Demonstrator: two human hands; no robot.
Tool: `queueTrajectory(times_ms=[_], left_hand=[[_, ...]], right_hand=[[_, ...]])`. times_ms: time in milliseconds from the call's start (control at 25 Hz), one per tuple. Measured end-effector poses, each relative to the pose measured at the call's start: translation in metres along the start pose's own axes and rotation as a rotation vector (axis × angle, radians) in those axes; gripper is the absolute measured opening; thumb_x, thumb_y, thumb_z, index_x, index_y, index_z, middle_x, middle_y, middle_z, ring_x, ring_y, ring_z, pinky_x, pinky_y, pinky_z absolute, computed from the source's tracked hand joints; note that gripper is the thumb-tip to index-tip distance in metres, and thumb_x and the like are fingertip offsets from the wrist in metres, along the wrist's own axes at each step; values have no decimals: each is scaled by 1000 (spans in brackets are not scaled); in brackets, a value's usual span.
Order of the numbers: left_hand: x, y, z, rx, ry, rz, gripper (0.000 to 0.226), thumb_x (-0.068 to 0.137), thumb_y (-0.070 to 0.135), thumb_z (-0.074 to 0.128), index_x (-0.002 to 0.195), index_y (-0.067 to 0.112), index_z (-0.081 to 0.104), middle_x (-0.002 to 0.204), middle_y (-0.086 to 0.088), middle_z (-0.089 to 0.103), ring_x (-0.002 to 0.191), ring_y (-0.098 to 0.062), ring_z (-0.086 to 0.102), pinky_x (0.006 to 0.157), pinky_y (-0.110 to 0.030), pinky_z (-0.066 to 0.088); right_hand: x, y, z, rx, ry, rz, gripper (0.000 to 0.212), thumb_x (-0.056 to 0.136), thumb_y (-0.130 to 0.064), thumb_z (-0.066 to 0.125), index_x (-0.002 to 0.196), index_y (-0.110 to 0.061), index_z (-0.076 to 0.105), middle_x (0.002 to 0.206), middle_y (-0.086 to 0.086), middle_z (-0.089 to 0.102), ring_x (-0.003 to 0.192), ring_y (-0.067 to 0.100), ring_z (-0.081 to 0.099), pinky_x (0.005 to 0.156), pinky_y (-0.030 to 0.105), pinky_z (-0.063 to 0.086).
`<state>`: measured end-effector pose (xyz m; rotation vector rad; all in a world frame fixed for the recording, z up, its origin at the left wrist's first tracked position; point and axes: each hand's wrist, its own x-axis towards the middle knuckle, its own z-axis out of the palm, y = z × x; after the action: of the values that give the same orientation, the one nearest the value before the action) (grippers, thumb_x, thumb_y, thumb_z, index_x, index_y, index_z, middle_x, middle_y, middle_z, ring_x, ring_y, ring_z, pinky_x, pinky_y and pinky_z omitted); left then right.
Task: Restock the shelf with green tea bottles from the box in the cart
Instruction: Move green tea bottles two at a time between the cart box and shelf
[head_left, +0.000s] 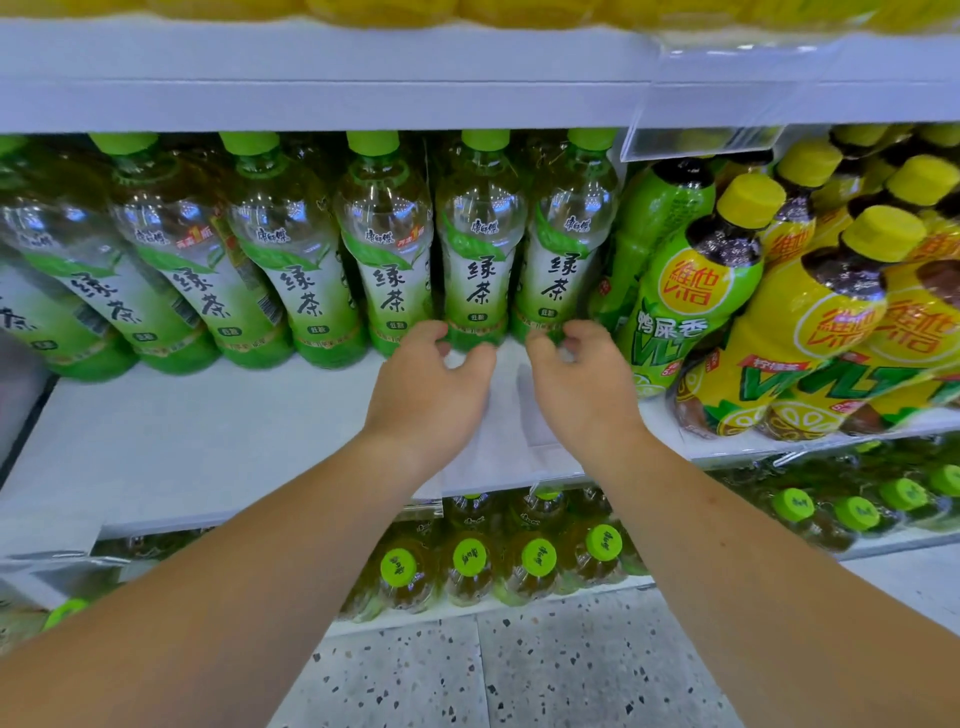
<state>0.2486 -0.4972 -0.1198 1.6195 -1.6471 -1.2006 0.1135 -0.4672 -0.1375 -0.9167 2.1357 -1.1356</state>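
Left hand (431, 379), right hand (579, 379) at 12 o'clock, on shelf (208, 431).
Curled at bases of bottles (480, 260); clamped or touching, cannot tell.

a white shop shelf (208, 431) is filling most of the view, its boards running left to right in tiers. the board above (311, 78) is carrying yellow goods (363, 8) at the top edge, and a clear plastic label holder (701, 140) is hanging from its front lip on the right. yellow-capped lemon tea bottles (810, 322) are leaning together at the right end of the middle board. below, a pale speckled floor (519, 675) is showing, a thin joint (480, 675) running through it. bright, even light is washing the white boards.
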Motion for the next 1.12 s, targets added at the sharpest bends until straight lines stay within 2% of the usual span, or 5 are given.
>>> queueTrajectory(times_ms=[240, 440, 680, 840, 1120], left_hand=[[-16, -17, -30, -121, -82, -102, 62, 96, 58, 55, 149, 26, 46, 133, 12, 51, 118, -12, 49, 96, -34, 37], [-41, -33, -68, -146, -135, -128, 56, 97, 58, 52, 143, 26, 50, 131, 9, 56, 118, -14, 52, 95, -34, 35], [-91, -40, -130, -125, -225, -182, 53, 98, 58, 51, 144, 33, 46, 125, 20, 50, 98, 10, 50, 79, -25, 41], [-136, -37, -167, -97, -318, -232, 57, 98, 62, 49, 146, 32, 46, 132, 15, 50, 117, -11, 51, 95, -36, 40], [-221, -6, -178, -35, -490, -141, 54, 100, 58, 49, 146, 29, 49, 137, 14, 51, 122, -8, 50, 95, -31, 36]], right_hand=[[-23, 7, -5, 190, -57, 142, 50, 95, -54, 57, 131, -20, 59, 105, -11, 65, 105, 21, 65, 100, 45, 50], [-59, 3, -11, 167, -112, 191, 48, 97, -56, 51, 133, -24, 56, 123, -1, 64, 113, 24, 61, 106, 47, 45], [-127, -17, -40, 120, -131, 238, 49, 100, -55, 46, 141, -28, 51, 136, -2, 58, 125, 22, 55, 112, 48, 40], [-192, -36, -64, 51, -136, 302, 56, 100, -57, 45, 148, -28, 46, 137, -6, 53, 119, 15, 51, 103, 38, 39], [-302, -37, -119, 51, -110, 415, 61, 99, -63, 43, 150, -31, 42, 149, -8, 45, 134, 18, 46, 103, 39, 39]])
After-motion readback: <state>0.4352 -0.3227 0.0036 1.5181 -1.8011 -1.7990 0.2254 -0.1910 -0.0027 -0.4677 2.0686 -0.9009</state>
